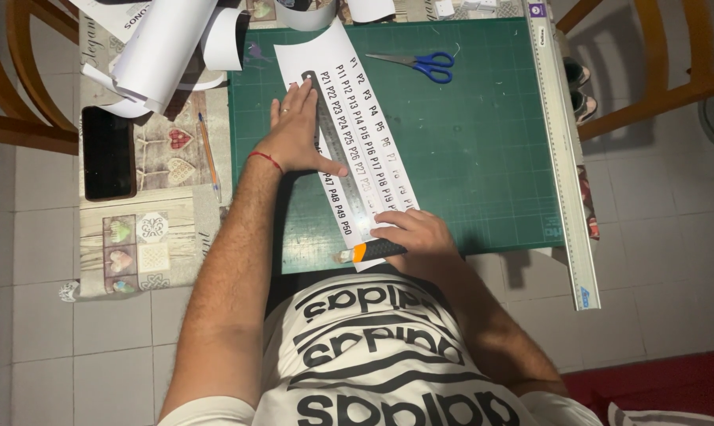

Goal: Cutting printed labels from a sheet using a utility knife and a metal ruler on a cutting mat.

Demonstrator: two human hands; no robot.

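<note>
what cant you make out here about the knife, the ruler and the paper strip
Head view only:
- Utility knife: the blade tip is too small to see; the right hand covers the handle's rear.
- Metal ruler: the left hand hides its middle.
- Paper strip: glare washes out its near end.

Light is bright from above, w/ glare on the metal ruler point(342, 158) and white paper strip point(376, 150). Soft shadows under forearms. Picture sharp in centre; edges bend slightly, corners dimmer.
</note>
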